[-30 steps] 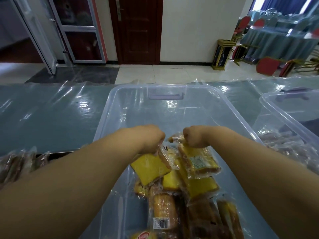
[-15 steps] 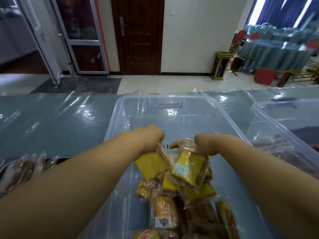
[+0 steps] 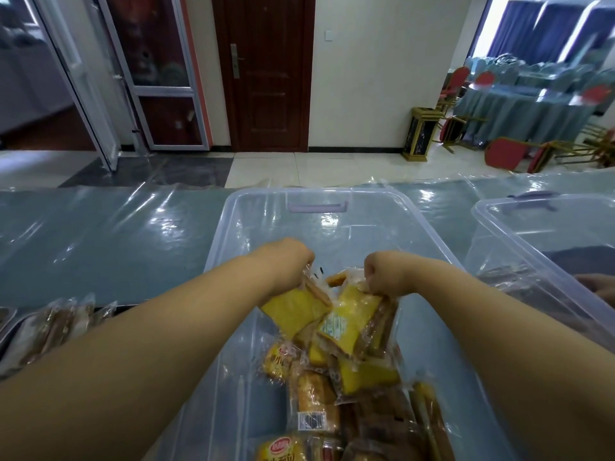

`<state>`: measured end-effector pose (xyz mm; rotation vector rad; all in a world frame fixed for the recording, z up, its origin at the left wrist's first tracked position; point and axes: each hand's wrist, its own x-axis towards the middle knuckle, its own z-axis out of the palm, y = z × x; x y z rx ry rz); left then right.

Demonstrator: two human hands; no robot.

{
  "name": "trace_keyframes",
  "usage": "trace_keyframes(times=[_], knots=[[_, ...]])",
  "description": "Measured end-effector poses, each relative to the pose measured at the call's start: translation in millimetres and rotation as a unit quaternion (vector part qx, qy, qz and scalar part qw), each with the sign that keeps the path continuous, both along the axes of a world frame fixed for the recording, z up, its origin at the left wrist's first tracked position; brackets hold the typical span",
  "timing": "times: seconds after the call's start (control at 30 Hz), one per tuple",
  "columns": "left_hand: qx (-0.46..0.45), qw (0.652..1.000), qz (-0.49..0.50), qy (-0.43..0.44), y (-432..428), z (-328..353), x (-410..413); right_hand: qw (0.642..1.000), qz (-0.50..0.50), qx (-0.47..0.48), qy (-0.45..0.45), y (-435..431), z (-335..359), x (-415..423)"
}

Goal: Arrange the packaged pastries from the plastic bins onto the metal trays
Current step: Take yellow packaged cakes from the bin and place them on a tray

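Above the plastic bin (image 3: pixel 229 214), your left grip (image 3: pixel 289 261) pinches one yellow packet (image 3: pixel 294 311), your right grip (image 3: pixel 386 272) a second packet (image 3: pixel 349 319); lift both clear by the seams, then carry left to what seems the metal tray (image 3: pixel 10 331).

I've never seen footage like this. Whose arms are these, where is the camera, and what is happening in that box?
There is no machine here. These are a person's two bare arms, filmed by one wide-angle camera worn on the head and looking forward and down. The left hand grips a yellow pastry by its wrapper. The right hand grips a labelled pastry the same way. Both hang over a clear bin, which has a pile of packets in its near end. The bin stands on a table covered in clear film. A second bin stands to the right, and more packets lie at the left.
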<state>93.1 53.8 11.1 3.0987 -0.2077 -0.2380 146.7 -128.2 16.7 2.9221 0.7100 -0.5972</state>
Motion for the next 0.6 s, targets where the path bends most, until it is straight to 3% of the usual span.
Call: trace_keyframes(times=[0.17,0.3,0.47,0.6], knots=[[-0.079,0.989,0.028,-0.123,5.9,20.2,-16.0,0.985,-0.050,0.151,-0.065,5.5,37.1,-14.6],[-0.151,0.959,0.049,-0.235,18.5,43.0,-46.3,0.953,-0.052,0.230,-0.190,14.8,66.3,-36.0],[-0.243,0.889,0.096,-0.376,48.5,78.3,-104.5,0.871,-0.043,0.396,-0.288,40.0,98.1,-81.2],[-0.289,0.843,0.123,-0.437,86.0,95.6,-162.2,0.808,0.010,0.486,-0.331,76.6,112.2,-132.1]])
